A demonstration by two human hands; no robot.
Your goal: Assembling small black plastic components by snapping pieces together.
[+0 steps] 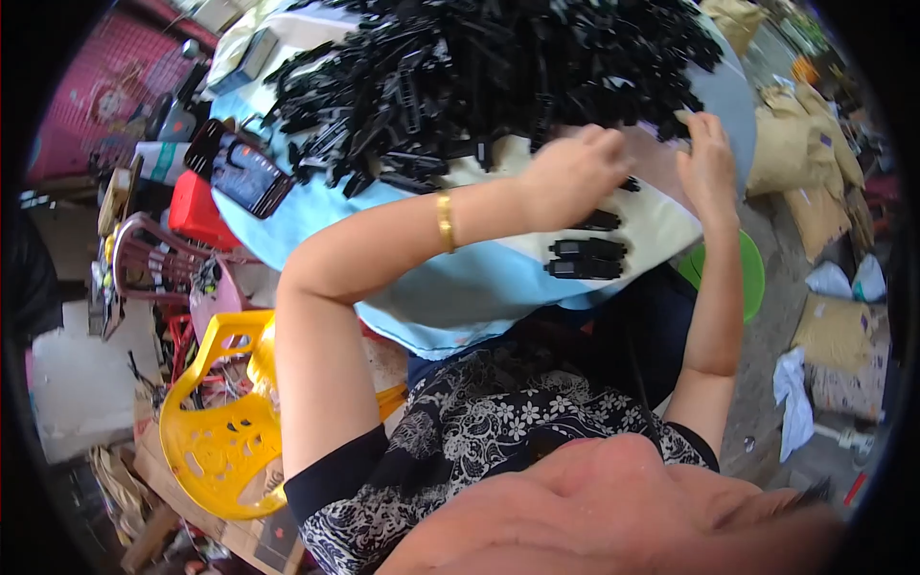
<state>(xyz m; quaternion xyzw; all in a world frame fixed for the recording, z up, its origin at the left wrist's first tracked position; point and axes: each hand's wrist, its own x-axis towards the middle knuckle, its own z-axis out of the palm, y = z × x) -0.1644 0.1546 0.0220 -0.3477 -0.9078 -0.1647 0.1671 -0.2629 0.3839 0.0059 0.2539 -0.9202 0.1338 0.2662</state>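
A big heap of black plastic parts covers the far side of the cloth-covered table. My left hand, a gold bracelet on its wrist, is over the near right of the table. Its fingers are curled together and slightly blurred; whatever they may hold is hidden. Right of it, my right hand reaches to the heap's right edge, thumb and fingers apart, with nothing visible between them. Below my left hand, several black parts lie side by side near the table edge. Another black part shows partly beside my left hand.
A phone lies on the table's left, with a small box beyond. Beside the table stand a yellow plastic chair, a pink chair and a red container. To the right are a green basin and brown sacks.
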